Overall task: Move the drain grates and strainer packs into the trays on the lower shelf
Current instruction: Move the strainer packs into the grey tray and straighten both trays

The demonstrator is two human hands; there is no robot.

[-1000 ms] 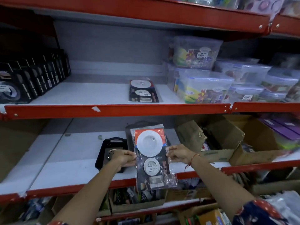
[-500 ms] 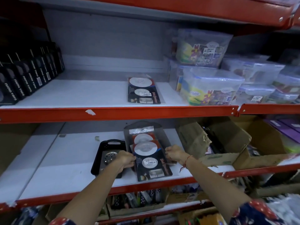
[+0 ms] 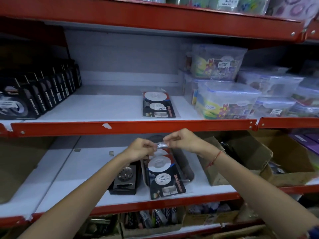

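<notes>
Strainer packs [image 3: 164, 175] in right tray [image 3: 187, 171], grate [image 3: 125, 175] in left tray [image 3: 133, 191]; both hands [image 3: 139, 149] [image 3: 183, 141] pinching top pack's plastic flap.

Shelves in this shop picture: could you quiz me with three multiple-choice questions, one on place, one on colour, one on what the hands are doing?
1. Where does the lone strainer pack lie?
A upper shelf
B floor
C in a box

2. What colour are the shelf edges?
A blue
B red
C green

3. What are the hands doing?
A hanging free
B pinching a pack's top flap
C lifting a box

Answers: A, it lies flat above the trays; B, the front rails are red; B, left hand and right hand pinch the clear flap.
</notes>
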